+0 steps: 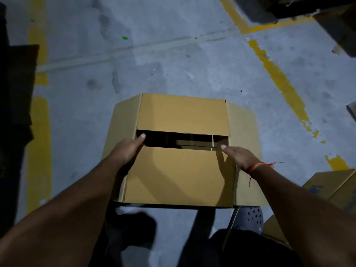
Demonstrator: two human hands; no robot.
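Observation:
A brown cardboard box (179, 176) stands on the grey concrete floor in front of me. Its near and far top flaps are folded down, with a dark gap (181, 141) between them. The two side flaps stick out left and right. My left hand (129, 149) lies at the left corner of the near flap, thumb along the gap's edge. On the right corner rests my right hand (238, 157), fingers straight and flat on the cardboard. An orange thread is tied round that wrist.
Worn yellow lines (279, 79) cross the floor. Another printed carton (335, 187) sits at the right, close to the box. Dark stacked material (17, 93) stands along the left edge, more boxes at the top right (331, 14). My feet (248, 216) are below the box.

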